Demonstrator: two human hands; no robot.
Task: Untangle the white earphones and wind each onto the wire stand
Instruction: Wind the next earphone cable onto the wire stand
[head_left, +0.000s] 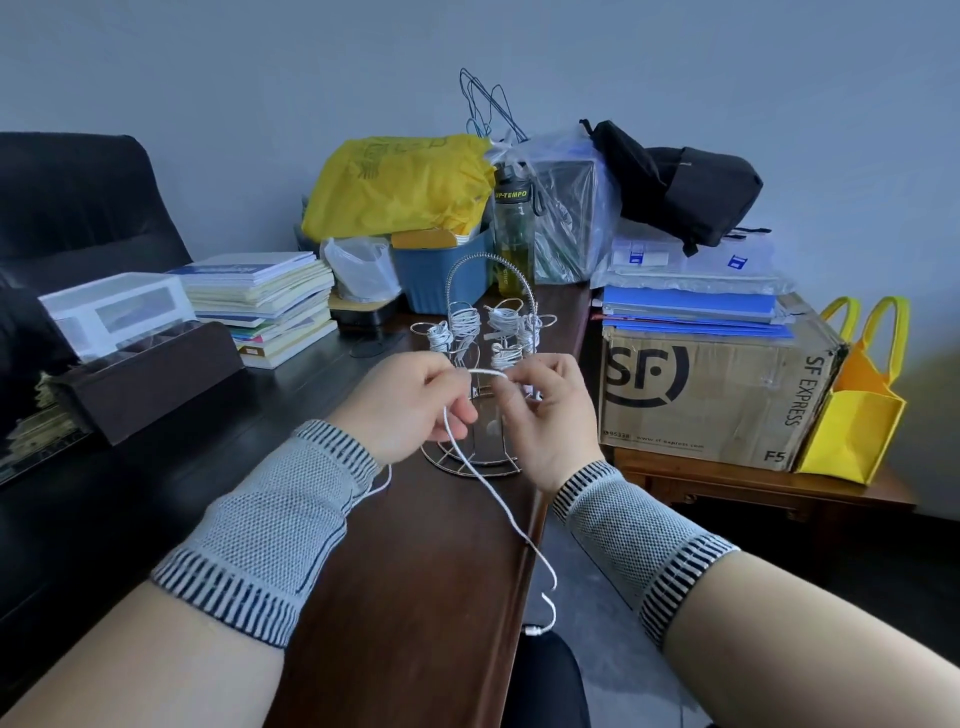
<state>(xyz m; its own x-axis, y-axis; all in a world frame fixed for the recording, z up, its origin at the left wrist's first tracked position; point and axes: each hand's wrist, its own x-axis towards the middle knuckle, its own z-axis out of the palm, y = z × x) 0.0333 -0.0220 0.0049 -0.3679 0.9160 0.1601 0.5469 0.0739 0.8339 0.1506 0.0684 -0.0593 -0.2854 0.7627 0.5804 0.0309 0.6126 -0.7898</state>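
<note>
Several arms of the wire stand (475, 358) already carry wound white earphones (464, 323). Just in front of the stand, the left hand (410, 410) and right hand (545, 415) pinch another earphone cord (485, 480), its tail trailing over the desk's (415, 571) edge, not yet wound.

Wire stand (470, 462) middle behind hands.

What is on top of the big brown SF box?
On the SF box lies a stack of blue folders, with clear plastic packets above them. A black backpack partly rests on those. The box's own top is covered.
</note>
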